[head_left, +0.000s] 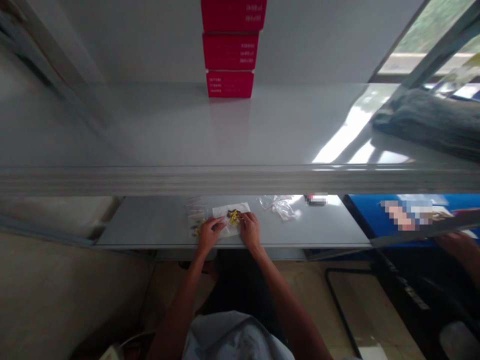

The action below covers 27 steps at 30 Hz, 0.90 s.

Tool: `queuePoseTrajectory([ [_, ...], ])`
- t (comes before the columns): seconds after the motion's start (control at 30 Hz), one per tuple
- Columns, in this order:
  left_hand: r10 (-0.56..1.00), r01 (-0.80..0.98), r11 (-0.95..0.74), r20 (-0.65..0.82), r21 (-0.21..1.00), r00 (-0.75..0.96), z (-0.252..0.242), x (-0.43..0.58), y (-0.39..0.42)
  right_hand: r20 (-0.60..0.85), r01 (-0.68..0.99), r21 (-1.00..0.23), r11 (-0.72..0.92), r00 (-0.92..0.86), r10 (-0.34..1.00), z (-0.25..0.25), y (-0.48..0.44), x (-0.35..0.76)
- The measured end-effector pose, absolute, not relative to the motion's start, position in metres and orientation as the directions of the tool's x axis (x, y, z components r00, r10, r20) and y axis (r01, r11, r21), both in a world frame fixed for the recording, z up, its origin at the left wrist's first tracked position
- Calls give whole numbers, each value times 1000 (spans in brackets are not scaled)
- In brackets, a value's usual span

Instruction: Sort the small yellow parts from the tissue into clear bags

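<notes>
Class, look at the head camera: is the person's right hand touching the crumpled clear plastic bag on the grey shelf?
Apart. The head view shows bare grey shelf between the right hand and the crumpled clear plastic bag, which lies off to the hand's right.

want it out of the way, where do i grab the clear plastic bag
Pinch the bunched middle of the clear plastic bag from the near side with your right hand: it is the closest hand, and the folds stand up.

Likely a small stockroom or packing room
Grey metal shelves (240,125) hold stacked red cartons (229,50) and small plastic bags (279,207).
</notes>
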<state>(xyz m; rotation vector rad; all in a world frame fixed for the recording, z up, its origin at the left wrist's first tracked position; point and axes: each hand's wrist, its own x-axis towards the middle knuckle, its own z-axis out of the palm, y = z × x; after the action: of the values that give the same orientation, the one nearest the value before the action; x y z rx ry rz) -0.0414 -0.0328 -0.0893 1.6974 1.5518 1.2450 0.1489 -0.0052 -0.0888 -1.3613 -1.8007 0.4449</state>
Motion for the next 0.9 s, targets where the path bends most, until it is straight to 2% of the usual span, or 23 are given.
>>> queuePoseTrajectory([
  [0.13,959,478,-211,276,853,-70,-87,-41,-32,424,432,-803,411,-72,903,-82,-11,144],
  [0.27,958,457,-238,284,857,-34,-84,-40,-33,369,278,-873,401,-163,915,-81,-16,137],
  [0.47,966,413,-234,258,880,-2,-86,-40,-33,330,276,-886,372,-187,925,-87,-15,136],
  [0.77,974,272,-90,142,958,-177,-86,-44,-31,462,231,-803,550,-342,818,-67,-17,142],
  [0.83,961,245,-82,142,966,-236,-88,-46,-30,483,277,-792,543,-258,837,-69,-18,144],
  [0.9,942,197,-81,140,977,-305,-91,-49,-30,498,373,-788,490,-84,863,-76,-19,144],
])
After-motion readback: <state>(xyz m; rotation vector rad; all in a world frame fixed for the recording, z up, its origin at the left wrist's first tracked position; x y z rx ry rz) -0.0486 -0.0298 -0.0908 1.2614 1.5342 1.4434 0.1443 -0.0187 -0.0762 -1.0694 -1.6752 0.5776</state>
